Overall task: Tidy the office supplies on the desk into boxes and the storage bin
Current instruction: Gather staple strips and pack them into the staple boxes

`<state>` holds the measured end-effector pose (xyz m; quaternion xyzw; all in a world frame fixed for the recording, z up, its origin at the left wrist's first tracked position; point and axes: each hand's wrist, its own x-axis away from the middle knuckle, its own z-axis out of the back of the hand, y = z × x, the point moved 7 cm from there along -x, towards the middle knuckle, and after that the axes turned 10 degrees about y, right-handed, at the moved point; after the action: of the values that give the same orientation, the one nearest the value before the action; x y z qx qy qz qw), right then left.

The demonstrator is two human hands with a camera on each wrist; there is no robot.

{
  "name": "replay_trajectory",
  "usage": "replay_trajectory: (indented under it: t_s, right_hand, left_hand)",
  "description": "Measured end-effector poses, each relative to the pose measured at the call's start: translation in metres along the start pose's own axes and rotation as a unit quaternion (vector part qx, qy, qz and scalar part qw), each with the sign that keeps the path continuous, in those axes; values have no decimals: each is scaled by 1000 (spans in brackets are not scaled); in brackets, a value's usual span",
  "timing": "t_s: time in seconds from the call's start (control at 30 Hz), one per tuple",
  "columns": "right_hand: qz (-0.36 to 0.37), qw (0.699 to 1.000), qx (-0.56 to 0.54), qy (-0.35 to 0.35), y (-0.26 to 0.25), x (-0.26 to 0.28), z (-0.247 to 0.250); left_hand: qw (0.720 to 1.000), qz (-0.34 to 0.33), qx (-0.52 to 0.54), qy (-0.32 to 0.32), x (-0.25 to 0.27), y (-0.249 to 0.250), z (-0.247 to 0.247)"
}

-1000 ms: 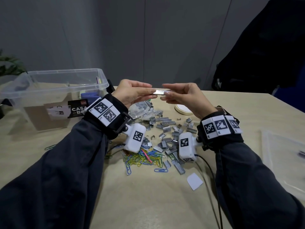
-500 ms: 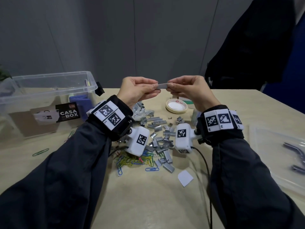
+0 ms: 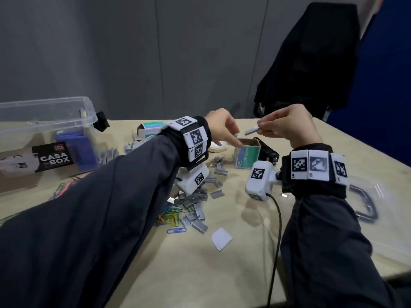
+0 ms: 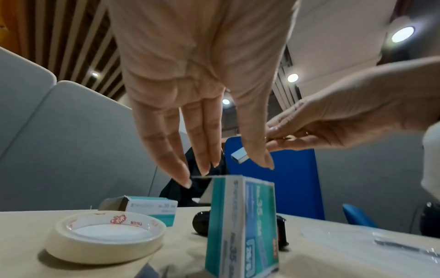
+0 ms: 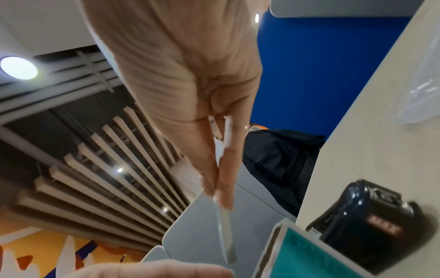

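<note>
Stapler behind staple box (tape roll beside)

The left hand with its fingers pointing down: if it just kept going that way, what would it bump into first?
Most likely the open top of the upright teal staple box. The left hand hangs just above it, fingertips near the raised flap, though the exact depth is unclear.

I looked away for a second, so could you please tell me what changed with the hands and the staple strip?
The left hand let go of the staple strip and moved down, fingers now at the open top of the green staple box. The right hand keeps its grip on the strip, now above the box. The loose staples remain on the desk.
</note>
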<state>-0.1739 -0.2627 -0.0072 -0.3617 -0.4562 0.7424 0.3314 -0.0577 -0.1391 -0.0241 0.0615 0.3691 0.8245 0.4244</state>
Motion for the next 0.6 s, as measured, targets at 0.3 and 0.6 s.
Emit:
replay_trajectory:
  t_s: [0.3,0.6]
  right_hand:
    - [-6,967,252,25,10,-15,-19]
    - [0,945,326,28,14,-7,-25]
  left_hand:
    - [999,20,-20,18,-12,-4,-17]
    - [999,40,18,21,-13,-9,-17]
